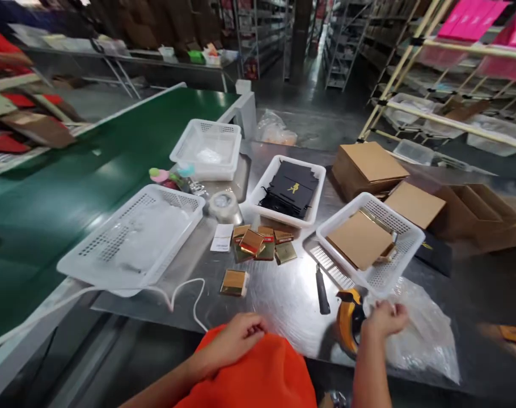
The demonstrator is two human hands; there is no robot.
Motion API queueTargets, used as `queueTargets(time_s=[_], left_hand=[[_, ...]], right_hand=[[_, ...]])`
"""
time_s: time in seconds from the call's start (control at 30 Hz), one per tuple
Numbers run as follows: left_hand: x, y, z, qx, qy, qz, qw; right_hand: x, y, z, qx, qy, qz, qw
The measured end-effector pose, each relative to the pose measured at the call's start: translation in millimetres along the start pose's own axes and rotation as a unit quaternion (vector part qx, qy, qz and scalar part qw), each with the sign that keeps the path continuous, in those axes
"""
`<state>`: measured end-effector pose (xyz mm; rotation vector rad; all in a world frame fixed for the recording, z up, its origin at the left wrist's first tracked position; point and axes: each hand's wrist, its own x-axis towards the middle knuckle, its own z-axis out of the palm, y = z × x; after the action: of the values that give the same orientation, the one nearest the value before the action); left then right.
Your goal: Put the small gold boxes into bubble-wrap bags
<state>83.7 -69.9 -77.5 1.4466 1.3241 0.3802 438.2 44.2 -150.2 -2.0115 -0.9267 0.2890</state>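
My left hand [236, 339] rests on the orange cloth [262, 374] at my lap, fingers curled against the fabric near the table's front edge. My right hand [384, 319] is closed on the crumpled clear plastic bag [423, 334] at the front right, just beside a yellow tape dispenser [347, 326] and the corner of a white basket [405, 266] that holds brown cardboard sheets. A black-handled tool [322, 292] lies on the metal table between my hands. Several small gold boxes [264, 242] lie further back, with one apart [235, 282].
A white basket of black boxes [290, 190] stands mid-table, an empty white basket [130, 241] at the left, another [207, 148] behind it. A tape roll [224, 205] and white cable [185, 294] lie nearby. Cardboard boxes [368, 167] sit right; a green conveyor [71, 187] runs left.
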Motion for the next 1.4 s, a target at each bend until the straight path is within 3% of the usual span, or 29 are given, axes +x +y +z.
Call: queueTargets(time_s=[0.07,0.17,0.23,0.3,0.43,0.57,0.67,0.77,0.87,0.93,1.1,1.23,1.33,1.4], left_hand=[[0.8,-8.9,1.4,-0.009,0.028,-0.006,1.000],[18.2,-25.8,1.7,0.012,0.103,-0.041,0.994],[42.4,-35.4,-2.0,0.071,0.151,-0.089,0.982],[71.5,-42.5,-9.8,0.144,0.191,-0.153,0.959],[120.8,-56.1,-33.4,0.211,0.271,-0.251,0.905],[150.7,-74.5,-58.3,0.169,0.350,-0.255,0.885],[170.9,-88.4,-76.5,0.114,0.351,-0.219,0.903],[189.3,-101.9,-90.6,0.088,0.312,-0.156,0.933],[199.4,-115.2,-91.7,0.081,0.297,-0.107,0.945],[200.1,-123.4,-82.8,0.084,0.303,-0.079,0.946],[186.3,-136.6,-45.9,0.102,0.302,0.002,0.948],[167.5,-139.4,-31.8,0.113,0.264,0.051,0.957],[148.3,-140.5,-30.5,0.177,0.276,0.006,0.945],[134.3,-141.4,-28.4,0.244,0.286,-0.090,0.923]], right_hand=[[-30.8,-7.2,32.9,0.036,-0.041,-0.022,0.998],[-75.4,-28.0,83.2,0.061,-0.184,-0.118,0.974],[-94.2,-49.0,114.3,0.027,-0.300,-0.245,0.922],[-101.2,-73.5,141.5,-0.014,-0.361,-0.329,0.872],[-91.9,-121.3,184.3,-0.216,-0.399,-0.424,0.783],[-79.6,-149.4,217.3,-0.344,-0.441,-0.468,0.684],[-76.4,-151.8,238.6,-0.377,-0.464,-0.451,0.662],[-76.4,-141.0,254.1,-0.380,-0.465,-0.446,0.664],[-79.8,-123.7,256.3,-0.358,-0.442,-0.451,0.688],[-83.8,-111.5,247.2,-0.345,-0.429,-0.441,0.709],[-96.1,-86.8,196.8,-0.309,-0.449,-0.397,0.739],[-103.3,-76.2,158.7,-0.281,-0.471,-0.354,0.757],[-107.4,-69.9,143.7,-0.266,-0.477,-0.350,0.761],[-112.0,-64.7,139.8,-0.269,-0.462,-0.348,0.770]])
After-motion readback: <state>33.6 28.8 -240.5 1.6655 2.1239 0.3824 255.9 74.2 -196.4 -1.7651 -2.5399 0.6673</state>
